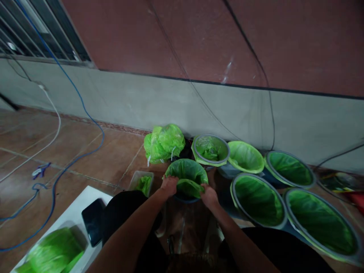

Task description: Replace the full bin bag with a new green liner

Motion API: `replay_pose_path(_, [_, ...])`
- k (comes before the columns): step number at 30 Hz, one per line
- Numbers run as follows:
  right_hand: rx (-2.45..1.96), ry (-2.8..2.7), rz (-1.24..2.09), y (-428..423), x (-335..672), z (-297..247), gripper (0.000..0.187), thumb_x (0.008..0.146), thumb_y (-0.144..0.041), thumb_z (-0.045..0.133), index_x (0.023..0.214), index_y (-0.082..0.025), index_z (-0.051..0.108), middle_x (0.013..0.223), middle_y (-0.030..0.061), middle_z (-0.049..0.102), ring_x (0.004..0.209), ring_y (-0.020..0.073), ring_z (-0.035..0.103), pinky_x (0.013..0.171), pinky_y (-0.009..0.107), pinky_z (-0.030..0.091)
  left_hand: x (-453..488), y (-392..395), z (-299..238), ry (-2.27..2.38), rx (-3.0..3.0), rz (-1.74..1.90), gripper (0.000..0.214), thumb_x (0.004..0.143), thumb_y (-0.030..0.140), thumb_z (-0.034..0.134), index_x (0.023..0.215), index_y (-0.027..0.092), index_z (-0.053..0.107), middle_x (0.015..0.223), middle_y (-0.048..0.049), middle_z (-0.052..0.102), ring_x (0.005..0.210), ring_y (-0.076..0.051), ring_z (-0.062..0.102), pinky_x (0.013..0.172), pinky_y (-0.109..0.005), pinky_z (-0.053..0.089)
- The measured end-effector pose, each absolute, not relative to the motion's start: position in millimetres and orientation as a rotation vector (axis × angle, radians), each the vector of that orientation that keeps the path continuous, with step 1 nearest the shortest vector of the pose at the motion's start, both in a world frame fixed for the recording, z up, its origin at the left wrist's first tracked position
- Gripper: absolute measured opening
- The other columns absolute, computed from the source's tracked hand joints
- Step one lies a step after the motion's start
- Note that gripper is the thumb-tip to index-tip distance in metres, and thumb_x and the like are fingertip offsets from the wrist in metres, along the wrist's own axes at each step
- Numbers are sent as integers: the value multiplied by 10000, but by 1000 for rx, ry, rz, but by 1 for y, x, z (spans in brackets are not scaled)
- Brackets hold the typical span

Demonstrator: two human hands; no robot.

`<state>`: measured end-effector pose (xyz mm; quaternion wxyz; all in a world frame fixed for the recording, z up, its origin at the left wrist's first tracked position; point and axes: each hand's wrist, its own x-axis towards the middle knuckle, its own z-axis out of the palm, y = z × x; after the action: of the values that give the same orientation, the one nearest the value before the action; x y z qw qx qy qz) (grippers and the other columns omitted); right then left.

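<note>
Here, below frame centre, the left hand [170, 185] and right hand [209, 195] are gripping the green liner [189, 186], which is spanning crosswise between them.

Two-tone wall [204, 64], brown tiled floor [113, 155], barred window [57, 30]

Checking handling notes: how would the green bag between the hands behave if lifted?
Likely floppy: the green bag shows soft folds inside the bin. Probably light: it looks thin and film-like. It may crumple, as its edge bends between the left hand and right hand.
</note>
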<state>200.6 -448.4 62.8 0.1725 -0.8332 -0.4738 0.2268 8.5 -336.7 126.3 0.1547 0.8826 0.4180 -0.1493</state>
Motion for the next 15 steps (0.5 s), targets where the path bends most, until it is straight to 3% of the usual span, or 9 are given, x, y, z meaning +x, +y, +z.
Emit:
replay_pose_path(4, [-2344, -1407, 612, -478, 186, 68, 328, 831, -79, 500, 1062, -168, 715, 1064, 99, 742, 986, 213, 694, 906, 289, 480, -11, -358, 134, 1092, 2572, -455, 312, 810, 99, 493, 1051, 158, 683, 1132, -142, 702, 1152, -306, 604, 1097, -551, 300])
replay_pose_path(9, [-2266, -1507, 646, -505, 165, 60, 294, 829, -53, 489, 961, -160, 728, 1032, 99, 728, 970, 190, 682, 931, 274, 474, -29, -391, 127, 1080, 2521, -467, 343, 815, 80, 495, 1089, 153, 687, 1178, -178, 687, 1203, -326, 576, 1160, -612, 180])
replay_pose_path(12, [-2197, -1532, 698, -514, 153, 53, 338, 795, -20, 493, 1005, -157, 721, 1114, 114, 711, 1063, 201, 657, 978, 295, 463, -36, -405, 118, 1166, 2339, -411, 349, 742, 43, 574, 1048, 153, 699, 1212, -182, 672, 1245, -338, 545, 1190, -601, 106])
replay_pose_path(15, [-2135, -1552, 753, -518, 145, 51, 369, 793, -21, 483, 1042, -161, 716, 1156, 113, 698, 1108, 207, 641, 993, 306, 458, -40, -410, 112, 1310, 2133, -320, 347, 637, 8, 649, 943, 155, 715, 1209, -174, 675, 1251, -359, 544, 1173, -570, 198])
